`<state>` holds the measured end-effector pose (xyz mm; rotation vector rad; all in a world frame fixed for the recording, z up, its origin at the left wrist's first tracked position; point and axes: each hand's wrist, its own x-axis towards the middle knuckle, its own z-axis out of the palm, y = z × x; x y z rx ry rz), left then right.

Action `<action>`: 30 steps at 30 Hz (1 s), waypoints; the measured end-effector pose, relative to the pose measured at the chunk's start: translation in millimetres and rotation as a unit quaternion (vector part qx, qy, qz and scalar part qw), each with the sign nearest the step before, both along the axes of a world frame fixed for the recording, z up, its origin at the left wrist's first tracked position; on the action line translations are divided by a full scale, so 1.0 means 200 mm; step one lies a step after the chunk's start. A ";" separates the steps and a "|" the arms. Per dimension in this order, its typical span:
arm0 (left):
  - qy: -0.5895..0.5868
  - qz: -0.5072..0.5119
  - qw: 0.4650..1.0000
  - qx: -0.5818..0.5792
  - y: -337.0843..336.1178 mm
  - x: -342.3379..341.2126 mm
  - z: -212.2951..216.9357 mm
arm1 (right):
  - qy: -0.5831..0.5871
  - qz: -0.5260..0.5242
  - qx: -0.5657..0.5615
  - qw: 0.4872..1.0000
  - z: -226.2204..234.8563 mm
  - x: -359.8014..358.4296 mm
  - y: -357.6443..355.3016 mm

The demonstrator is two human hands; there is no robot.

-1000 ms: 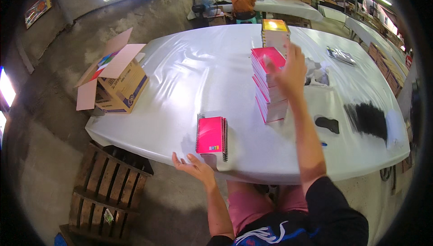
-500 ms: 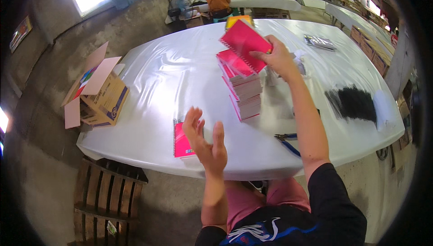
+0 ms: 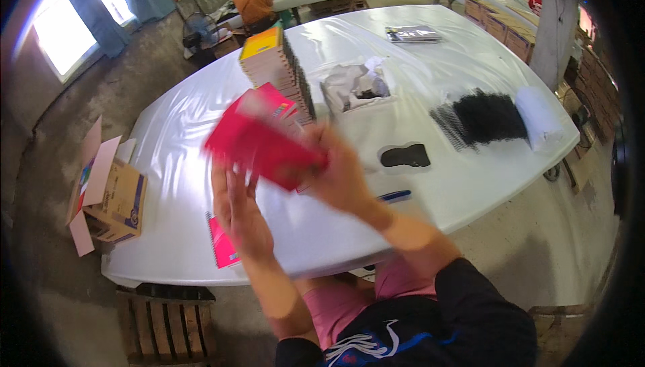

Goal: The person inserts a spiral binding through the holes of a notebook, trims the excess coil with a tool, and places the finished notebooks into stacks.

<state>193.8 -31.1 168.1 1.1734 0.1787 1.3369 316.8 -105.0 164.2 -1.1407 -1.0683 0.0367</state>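
Overhead, both hands hold a blurred pink notebook (image 3: 259, 145) above the white-covered table (image 3: 201, 115): the right hand (image 3: 339, 175) grips its lower right edge with fingers closed, while the left hand (image 3: 238, 209) lies flat and open against its underside. Another pink notebook (image 3: 220, 242) lies on the near edge, a tall stack of notebooks (image 3: 272, 64) stands behind, and black spiral bindings (image 3: 480, 118) sit far right. An open cardboard box (image 3: 111, 195) rests on the concrete floor (image 3: 87, 105).

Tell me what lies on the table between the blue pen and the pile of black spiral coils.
In the head view, a flat black pad lies between the blue pen and the black spiral coils.
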 end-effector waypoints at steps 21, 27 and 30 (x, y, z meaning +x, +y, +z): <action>0.591 0.328 0.622 0.395 -0.41 -0.19 -0.65 | -0.356 -0.378 -0.530 0.671 -0.69 1.45 -0.62; 0.508 0.388 0.685 0.349 -0.34 -0.11 -0.78 | -0.439 -0.386 -0.404 0.704 -0.43 1.27 -0.58; 0.487 0.427 0.678 0.347 -0.29 -0.09 -0.77 | -0.267 -0.176 -0.323 0.891 -0.30 0.87 -0.47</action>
